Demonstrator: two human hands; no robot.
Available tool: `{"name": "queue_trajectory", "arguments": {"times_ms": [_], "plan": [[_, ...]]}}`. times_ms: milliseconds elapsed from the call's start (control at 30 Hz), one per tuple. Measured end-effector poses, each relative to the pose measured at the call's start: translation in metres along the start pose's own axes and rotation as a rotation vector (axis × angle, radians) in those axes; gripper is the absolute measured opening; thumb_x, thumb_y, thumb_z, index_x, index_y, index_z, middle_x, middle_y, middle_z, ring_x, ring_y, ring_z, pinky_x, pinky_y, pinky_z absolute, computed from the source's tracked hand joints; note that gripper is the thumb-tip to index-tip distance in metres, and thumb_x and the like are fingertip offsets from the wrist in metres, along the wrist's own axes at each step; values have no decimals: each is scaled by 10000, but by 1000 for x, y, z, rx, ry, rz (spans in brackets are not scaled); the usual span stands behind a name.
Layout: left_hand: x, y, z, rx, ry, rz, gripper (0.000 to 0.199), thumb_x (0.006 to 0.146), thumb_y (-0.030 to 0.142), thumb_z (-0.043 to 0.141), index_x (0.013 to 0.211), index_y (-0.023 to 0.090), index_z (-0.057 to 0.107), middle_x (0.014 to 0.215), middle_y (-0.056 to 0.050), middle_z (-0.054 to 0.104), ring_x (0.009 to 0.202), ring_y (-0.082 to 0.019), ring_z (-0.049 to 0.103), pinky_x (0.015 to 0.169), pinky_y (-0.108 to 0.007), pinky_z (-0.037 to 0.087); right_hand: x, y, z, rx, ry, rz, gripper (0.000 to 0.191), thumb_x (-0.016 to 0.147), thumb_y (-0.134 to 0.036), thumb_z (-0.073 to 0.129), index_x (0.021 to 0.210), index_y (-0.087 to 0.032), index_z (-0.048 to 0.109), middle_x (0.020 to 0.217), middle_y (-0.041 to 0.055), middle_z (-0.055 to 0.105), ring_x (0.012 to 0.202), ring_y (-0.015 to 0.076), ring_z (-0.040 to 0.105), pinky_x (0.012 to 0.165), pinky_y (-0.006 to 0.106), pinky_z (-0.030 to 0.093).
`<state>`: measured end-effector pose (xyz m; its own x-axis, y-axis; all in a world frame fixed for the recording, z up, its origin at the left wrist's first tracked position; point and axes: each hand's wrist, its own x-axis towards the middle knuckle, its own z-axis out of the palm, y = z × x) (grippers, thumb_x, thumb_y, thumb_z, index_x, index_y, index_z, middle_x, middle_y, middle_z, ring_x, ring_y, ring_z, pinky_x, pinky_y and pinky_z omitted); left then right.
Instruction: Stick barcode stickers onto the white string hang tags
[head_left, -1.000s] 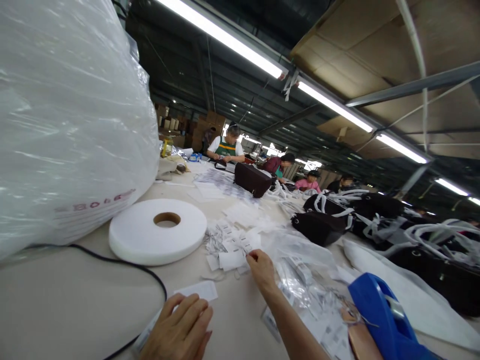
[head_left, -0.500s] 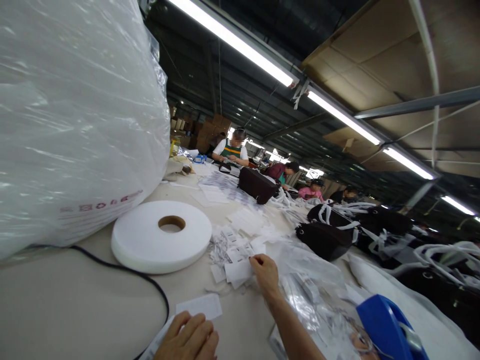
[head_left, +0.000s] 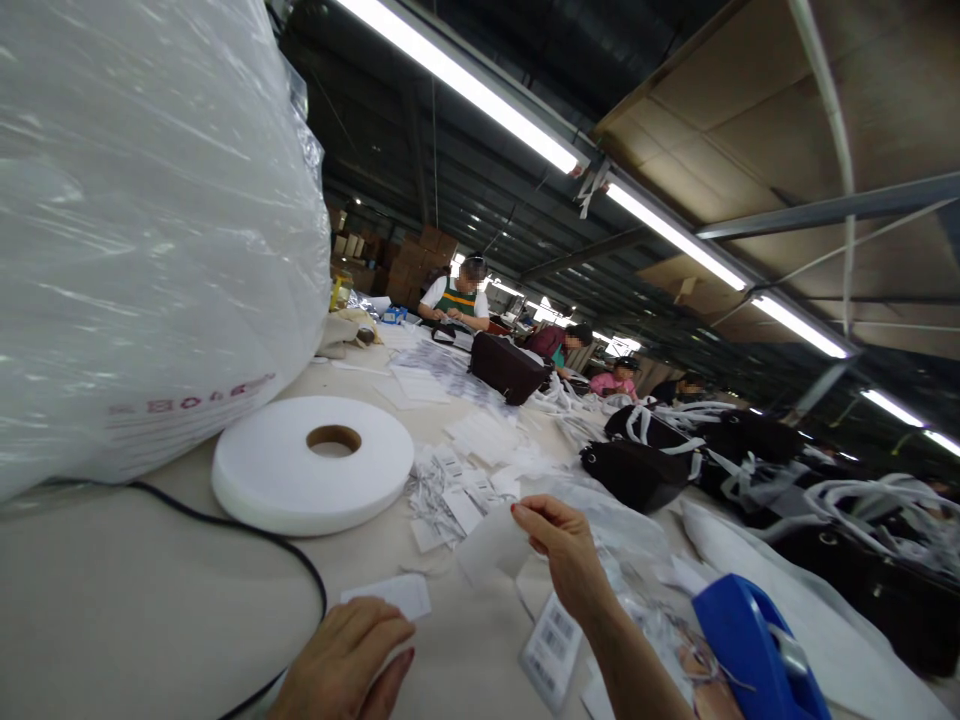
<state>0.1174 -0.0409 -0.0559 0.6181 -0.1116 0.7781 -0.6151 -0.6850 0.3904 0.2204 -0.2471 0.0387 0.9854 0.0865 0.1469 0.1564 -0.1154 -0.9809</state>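
My right hand (head_left: 562,545) pinches a thin white paper slip (head_left: 495,545) by its upper right edge, lifted over the table. Behind the slip lies a loose heap of small printed tags (head_left: 450,490). At the bottom, my left hand (head_left: 349,660) rests with curled fingers beside a white card (head_left: 394,596) lying flat; whether it holds anything is hidden. A stack of barcode labels (head_left: 553,645) lies below my right wrist.
A white tape roll (head_left: 300,480) lies left, beside a large plastic-wrapped bundle (head_left: 150,240) and a black cord (head_left: 300,555). On the right are a blue tape dispenser (head_left: 750,645) and dark bags (head_left: 637,475). Several people sit farther back.
My right hand has lifted the paper slip off the tag heap and moved right and nearer. My left hand has turned and its fingers are closer together. The barcode stack now shows.
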Motion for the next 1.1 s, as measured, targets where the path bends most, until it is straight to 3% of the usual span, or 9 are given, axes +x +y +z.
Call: {"name": "queue_trajectory", "arguments": {"times_ms": [133,333,400,467,567,800,1000,1100], "plan": [[4,1,-8,-135,10,-186,184,842,210,515,1017,228,568,907,-27,664,777,-128,642,686,-154,526,-38,-8,4,67,-130,94,191,565,-325,761,567,-156,674,509,-19,550,484,85,409,489,217,308],[0,17,-1,-379,-49,-317,422,748,282,635,1158,272,538,989,-24,670,705,-132,625,629,-186,545,-84,-14,14,225,-345,270,168,580,-302,778,579,-156,694,574,31,632,572,144,529,580,257,402],[0,23,0,-479,-86,-305,327,770,312,601,1094,274,582,901,-6,679,689,-127,615,596,-173,523,-92,-13,17,257,-372,303,169,568,-301,784,574,-157,695,569,30,629,553,140,523,562,255,390],[3,27,-3,-552,-219,-326,179,830,323,521,933,252,649,791,6,677,691,-124,612,620,-178,499,-97,-12,18,278,-405,318,163,567,-304,784,577,-165,700,567,24,624,547,138,520,557,255,383],[9,31,-10,-626,-376,-433,273,857,350,474,752,205,680,680,1,656,673,-132,596,640,-202,464,-100,-9,17,248,-418,300,167,589,-328,770,597,-173,707,582,24,624,579,152,530,585,269,392],[24,36,-25,-927,-390,-809,301,748,382,566,592,149,679,572,-17,630,537,-114,500,497,-200,368,-106,0,13,238,-350,287,169,602,-320,783,663,-188,695,667,16,663,651,138,546,655,256,403],[28,37,-29,-1079,-245,-839,262,773,350,590,622,157,683,641,-34,676,552,-114,489,537,-212,386,-117,-4,9,236,-375,273,273,508,-285,842,721,-196,696,679,-25,630,616,91,496,592,210,373],[34,45,-35,-1069,-236,-797,246,789,336,587,636,174,691,650,-21,674,613,-129,517,603,-217,397,-120,-7,2,184,-375,218,262,529,-273,834,742,-210,696,681,-34,617,633,91,489,600,208,372]]}}
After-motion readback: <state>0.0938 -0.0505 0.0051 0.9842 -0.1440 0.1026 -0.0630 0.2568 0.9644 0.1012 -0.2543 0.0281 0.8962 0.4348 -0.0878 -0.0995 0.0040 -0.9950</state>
